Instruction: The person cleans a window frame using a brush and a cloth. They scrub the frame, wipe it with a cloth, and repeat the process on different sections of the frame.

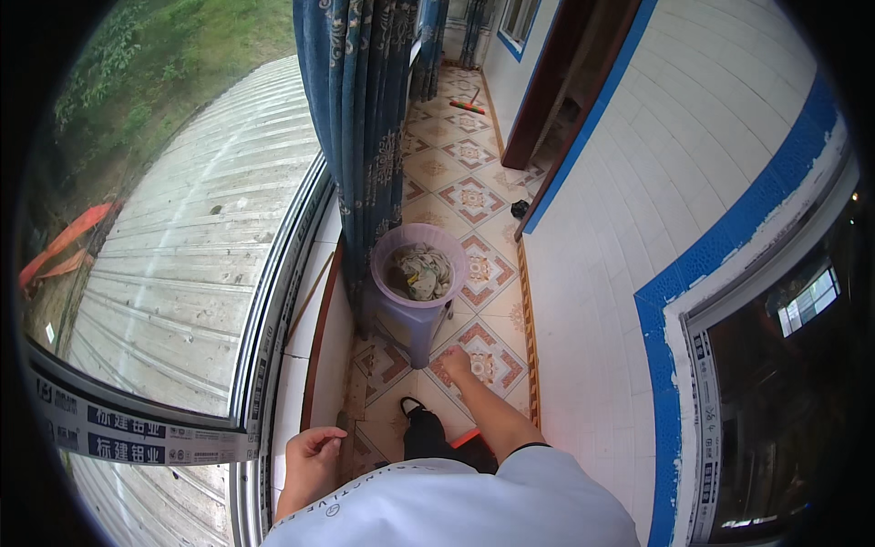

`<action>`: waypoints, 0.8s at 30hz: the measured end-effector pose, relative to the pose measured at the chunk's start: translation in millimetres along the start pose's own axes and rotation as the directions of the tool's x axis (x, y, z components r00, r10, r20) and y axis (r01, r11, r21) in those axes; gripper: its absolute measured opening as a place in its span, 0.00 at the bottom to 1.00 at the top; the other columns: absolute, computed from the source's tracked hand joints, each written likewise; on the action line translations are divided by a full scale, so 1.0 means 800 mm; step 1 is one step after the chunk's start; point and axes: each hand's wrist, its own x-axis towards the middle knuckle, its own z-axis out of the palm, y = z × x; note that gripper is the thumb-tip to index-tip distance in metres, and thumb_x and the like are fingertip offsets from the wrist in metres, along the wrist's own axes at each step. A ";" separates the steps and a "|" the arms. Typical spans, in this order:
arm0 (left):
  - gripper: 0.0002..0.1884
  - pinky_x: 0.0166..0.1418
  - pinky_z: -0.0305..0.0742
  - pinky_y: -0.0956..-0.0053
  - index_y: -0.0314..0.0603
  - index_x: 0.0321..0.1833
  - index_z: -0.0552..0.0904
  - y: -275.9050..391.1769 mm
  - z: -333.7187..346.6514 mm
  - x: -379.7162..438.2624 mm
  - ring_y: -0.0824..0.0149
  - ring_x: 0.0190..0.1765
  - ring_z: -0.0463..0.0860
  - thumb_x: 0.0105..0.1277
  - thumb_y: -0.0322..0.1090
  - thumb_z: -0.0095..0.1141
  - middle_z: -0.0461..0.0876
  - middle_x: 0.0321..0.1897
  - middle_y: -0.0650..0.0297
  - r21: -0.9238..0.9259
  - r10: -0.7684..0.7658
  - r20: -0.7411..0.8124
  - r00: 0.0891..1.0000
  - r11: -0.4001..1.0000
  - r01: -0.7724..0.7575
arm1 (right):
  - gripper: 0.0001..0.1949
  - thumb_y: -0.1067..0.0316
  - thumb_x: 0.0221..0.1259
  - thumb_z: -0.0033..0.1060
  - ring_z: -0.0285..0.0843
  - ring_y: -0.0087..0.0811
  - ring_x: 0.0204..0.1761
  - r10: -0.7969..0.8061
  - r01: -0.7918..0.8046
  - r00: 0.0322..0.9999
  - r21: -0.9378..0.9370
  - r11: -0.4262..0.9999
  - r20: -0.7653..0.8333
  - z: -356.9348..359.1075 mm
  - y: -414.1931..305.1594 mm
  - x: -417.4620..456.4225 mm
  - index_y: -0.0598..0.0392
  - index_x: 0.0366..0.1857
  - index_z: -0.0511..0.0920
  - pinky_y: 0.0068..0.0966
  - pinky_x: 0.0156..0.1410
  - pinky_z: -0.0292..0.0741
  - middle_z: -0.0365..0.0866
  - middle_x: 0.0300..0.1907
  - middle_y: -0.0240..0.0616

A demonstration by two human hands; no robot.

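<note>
Before me a pink translucent plastic basin (379, 273) rests on a bluish-purple plastic stool (418, 328). A wet, patterned cloth (424, 270) lies bunched in water inside it. My right hand (454, 362) hangs over the floor tiles just below the stool, touching neither it nor the basin; its fingers look curled, but whether they hold anything is not clear. Beside the window ledge, at the lower left, my left hand (316, 455) has thumb and forefinger near each other. A small dark greenish thing (342, 420) shows at its fingertips; whether it is held cannot be told.
Left are a window frame (280, 301), a white ledge with a thin wooden stick (311, 297), and a blue curtain (369, 137). A white tiled wall (588, 273) and doorway stand right. A red-green squeegee or broom (467, 107) lies down the corridor; something red (472, 441) is near my feet.
</note>
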 end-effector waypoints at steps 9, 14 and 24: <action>0.07 0.34 0.72 0.83 0.29 0.43 0.81 0.070 0.119 0.171 0.77 0.29 0.75 0.65 0.24 0.54 0.80 0.28 0.66 -0.190 -0.309 -0.018 0.951 0.935 0.301 | 0.34 0.58 0.50 0.68 0.71 0.52 0.57 -0.179 0.179 0.984 -0.023 0.984 0.012 0.008 -0.137 0.210 0.57 0.61 0.63 0.39 0.57 0.72 0.70 0.56 0.57; 0.06 0.33 0.72 0.83 0.30 0.41 0.82 0.069 0.143 0.232 0.77 0.27 0.76 0.65 0.25 0.54 0.80 0.26 0.65 -0.045 -0.346 -0.092 0.934 0.938 0.343 | 0.46 0.51 0.52 0.68 0.60 0.55 0.65 0.016 0.006 0.997 -0.273 0.962 0.080 0.035 -0.187 0.286 0.49 0.71 0.48 0.48 0.63 0.67 0.53 0.68 0.54; 0.07 0.34 0.74 0.81 0.32 0.41 0.82 0.028 0.179 0.381 0.75 0.28 0.77 0.66 0.27 0.53 0.80 0.27 0.65 -0.061 -0.357 0.106 0.928 0.929 0.364 | 0.20 0.72 0.41 0.64 0.79 0.41 0.42 0.015 -0.017 1.000 0.228 0.973 0.011 0.083 -0.135 0.356 0.54 0.45 0.79 0.32 0.48 0.74 0.80 0.40 0.47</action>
